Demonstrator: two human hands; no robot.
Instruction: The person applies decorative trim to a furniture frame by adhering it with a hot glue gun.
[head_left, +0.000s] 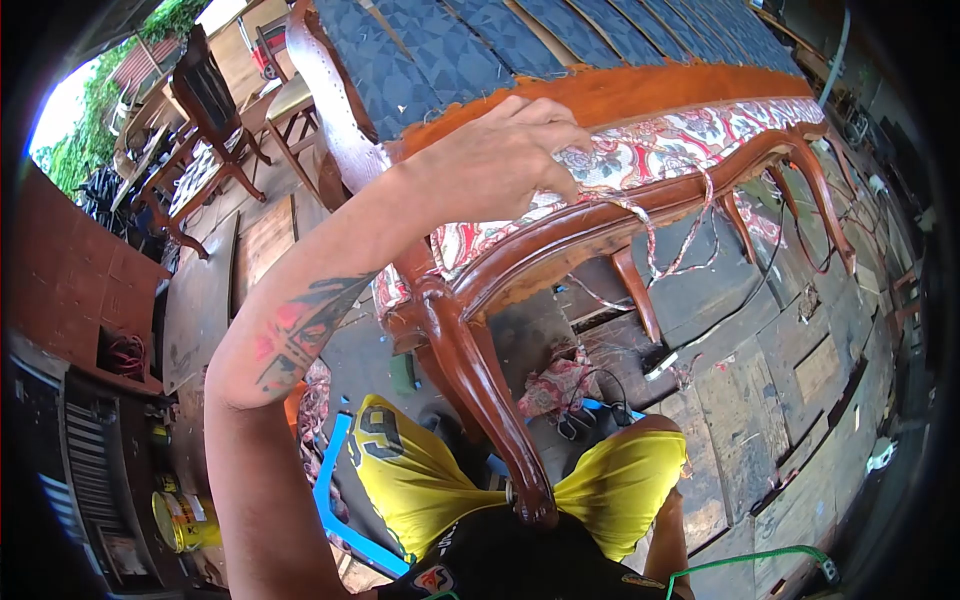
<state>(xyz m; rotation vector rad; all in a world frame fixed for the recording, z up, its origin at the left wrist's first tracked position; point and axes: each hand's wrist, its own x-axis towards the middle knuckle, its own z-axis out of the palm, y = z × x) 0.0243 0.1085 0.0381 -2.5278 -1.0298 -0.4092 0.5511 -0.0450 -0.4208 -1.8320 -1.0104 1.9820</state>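
Observation:
My left hand (pixel 525 150) lies over the front edge of a wooden sofa's seat, its fingers curled down against the floral fabric (pixel 640 160). What the fingers pinch, if anything, is hidden. A thin floral piping cord (pixel 652 240) hangs loose from the seat edge just right of the hand, its loops dropping past the carved, varnished front rail (pixel 560 240). Above the fabric runs a brown strip (pixel 680 90), with blue patterned webbing or cloth strips (pixel 440 60) behind it. My right hand is out of sight; only part of that arm shows at the lower right.
One curved sofa leg (pixel 490 410) projects between my knees. Under the sofa lie a floral cloth scrap (pixel 560 385) and dark cables. A blue frame (pixel 335 480) is beneath me. At left stand a wooden chair (pixel 205 150) and a yellow can (pixel 185 520). Wooden boards (pixel 740 420) cover the floor.

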